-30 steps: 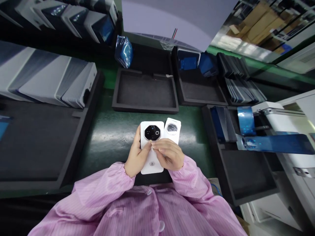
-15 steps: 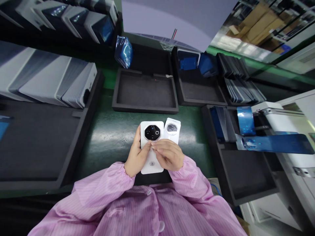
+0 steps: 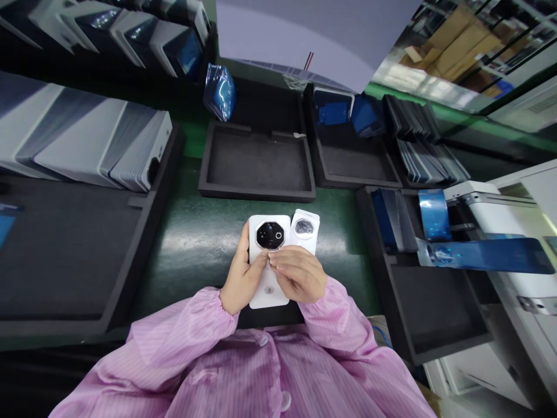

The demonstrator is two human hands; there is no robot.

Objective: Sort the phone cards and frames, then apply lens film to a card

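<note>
A white phone (image 3: 257, 297), with an octagonal black camera block at its top, lies back up in front of me. My left hand (image 3: 239, 277) grips its left edge, fingers along the side and thumb on the back just below the camera block. The fingers of my right hand (image 3: 300, 273) are pinched together over the phone, their tips meeting my left thumb; anything tiny between them is hidden. Beside the phone's upper right edge is a second white piece (image 3: 310, 246) with a similar octagonal camera area, partly covered by my right hand.
Black foam trays stand ahead (image 3: 256, 188), at the left (image 3: 104, 310) and at the right (image 3: 439, 348). Upright white and dark blue panels (image 3: 82, 139) fill the left tray's back. A blue film strip (image 3: 496, 254) juts across the right tray's edge. A pale board (image 3: 304, 35) hangs above.
</note>
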